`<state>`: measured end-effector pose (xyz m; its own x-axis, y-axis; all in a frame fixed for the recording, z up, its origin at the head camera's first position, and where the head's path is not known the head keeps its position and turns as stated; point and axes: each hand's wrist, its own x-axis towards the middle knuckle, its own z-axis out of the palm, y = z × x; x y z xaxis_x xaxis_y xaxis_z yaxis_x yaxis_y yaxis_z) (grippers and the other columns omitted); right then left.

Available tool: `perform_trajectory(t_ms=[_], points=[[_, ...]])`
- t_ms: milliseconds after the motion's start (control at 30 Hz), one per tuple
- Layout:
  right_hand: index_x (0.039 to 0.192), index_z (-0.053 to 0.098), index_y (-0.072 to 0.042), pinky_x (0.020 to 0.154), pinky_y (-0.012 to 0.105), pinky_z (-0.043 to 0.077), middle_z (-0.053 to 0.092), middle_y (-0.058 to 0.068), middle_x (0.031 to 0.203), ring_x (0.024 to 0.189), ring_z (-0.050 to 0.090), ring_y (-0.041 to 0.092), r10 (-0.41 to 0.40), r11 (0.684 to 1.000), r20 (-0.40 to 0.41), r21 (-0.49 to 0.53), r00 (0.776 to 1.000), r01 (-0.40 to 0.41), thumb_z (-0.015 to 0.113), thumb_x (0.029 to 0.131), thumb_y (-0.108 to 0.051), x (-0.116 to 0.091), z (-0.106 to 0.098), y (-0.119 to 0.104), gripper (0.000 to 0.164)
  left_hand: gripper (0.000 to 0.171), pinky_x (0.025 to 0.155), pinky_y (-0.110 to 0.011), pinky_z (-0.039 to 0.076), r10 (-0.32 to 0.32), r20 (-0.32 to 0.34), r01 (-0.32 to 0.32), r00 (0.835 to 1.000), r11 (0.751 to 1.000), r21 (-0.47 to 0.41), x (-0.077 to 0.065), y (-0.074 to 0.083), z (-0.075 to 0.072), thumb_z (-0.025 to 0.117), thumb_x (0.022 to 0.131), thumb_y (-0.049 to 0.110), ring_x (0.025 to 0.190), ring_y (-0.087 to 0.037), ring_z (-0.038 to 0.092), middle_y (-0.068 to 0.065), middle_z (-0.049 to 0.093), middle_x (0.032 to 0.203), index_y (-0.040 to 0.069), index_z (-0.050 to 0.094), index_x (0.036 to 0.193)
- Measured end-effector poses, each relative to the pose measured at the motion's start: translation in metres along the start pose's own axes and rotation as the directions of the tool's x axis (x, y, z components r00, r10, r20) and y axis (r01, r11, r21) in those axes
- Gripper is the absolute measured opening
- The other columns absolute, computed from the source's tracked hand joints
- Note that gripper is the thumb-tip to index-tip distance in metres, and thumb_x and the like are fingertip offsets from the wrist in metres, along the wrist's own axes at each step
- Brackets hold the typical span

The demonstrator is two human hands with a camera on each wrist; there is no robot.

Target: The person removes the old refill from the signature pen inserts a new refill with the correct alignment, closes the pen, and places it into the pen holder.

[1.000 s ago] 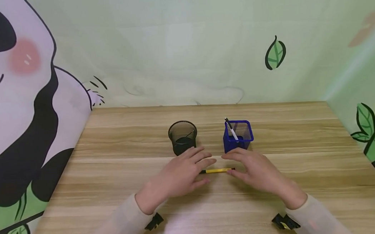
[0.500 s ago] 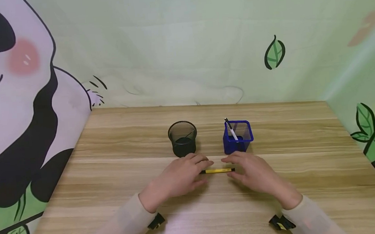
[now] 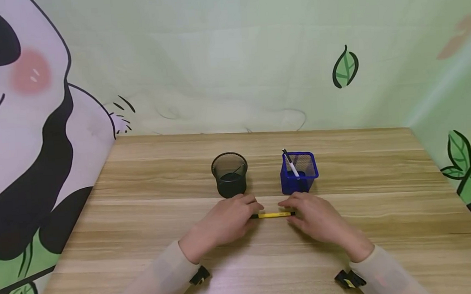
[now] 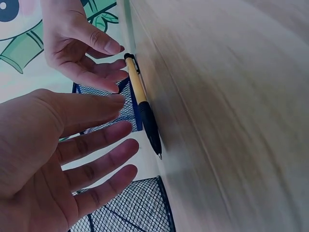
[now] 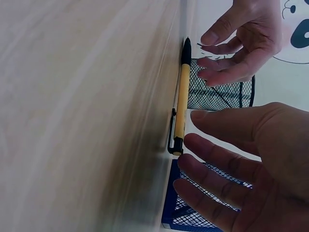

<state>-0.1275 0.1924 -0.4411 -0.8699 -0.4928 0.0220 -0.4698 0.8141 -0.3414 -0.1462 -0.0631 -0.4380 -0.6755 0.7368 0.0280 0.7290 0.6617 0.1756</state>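
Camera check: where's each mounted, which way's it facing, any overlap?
Head: worn on the head, facing forward and down at the table; left hand, right hand and sleeves show.
Left wrist: on that wrist, facing the pen; left hand near, right hand beyond.
Right wrist: on that wrist, facing the pen from its other end; right hand near, left hand beyond.
Wrist views share: pen, hands, black cup, blue cup.
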Motion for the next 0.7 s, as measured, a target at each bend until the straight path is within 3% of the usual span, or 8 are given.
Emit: perform_trajectory(t_ms=[333, 700], points=[[0.123, 0.075, -0.013, 0.094, 0.046, 0.056, 0.07, 0.004, 0.118, 0.111, 0.067, 0.024, 0.015, 1.0, 0.017, -0.008, 1.0, -0.014, 0.079, 0.091, -0.015, 0.0044, 0.002, -0.0015, 0.032, 0.027, 0.08, -0.034, 0.058, 0.006, -0.017, -0.005, 1.0, 1.0, 0.021, 0.004, -0.0012, 0.0023, 0.076, 0.093, 0.015, 0.097, -0.018, 0.066, 0.004, 0.07, 0.111, 0.019, 0.076, 0.121], [0.119, 0.077, -0.015, 0.086, 0.041, 0.056, 0.069, 0.001, 0.111, 0.102, 0.066, 0.019, 0.018, 1.0, 0.017, -0.008, 1.0, -0.018, 0.08, 0.09, -0.014, 0.0076, 0.0051, -0.0018, 0.029, 0.023, 0.079, -0.034, 0.058, -0.006, 0.01, 0.006, 1.0, 1.0, 0.02, 0.0077, -0.0008, 0.0061, 0.076, 0.093, 0.012, 0.093, -0.016, 0.066, 0.004, 0.068, 0.103, 0.019, 0.077, 0.115]])
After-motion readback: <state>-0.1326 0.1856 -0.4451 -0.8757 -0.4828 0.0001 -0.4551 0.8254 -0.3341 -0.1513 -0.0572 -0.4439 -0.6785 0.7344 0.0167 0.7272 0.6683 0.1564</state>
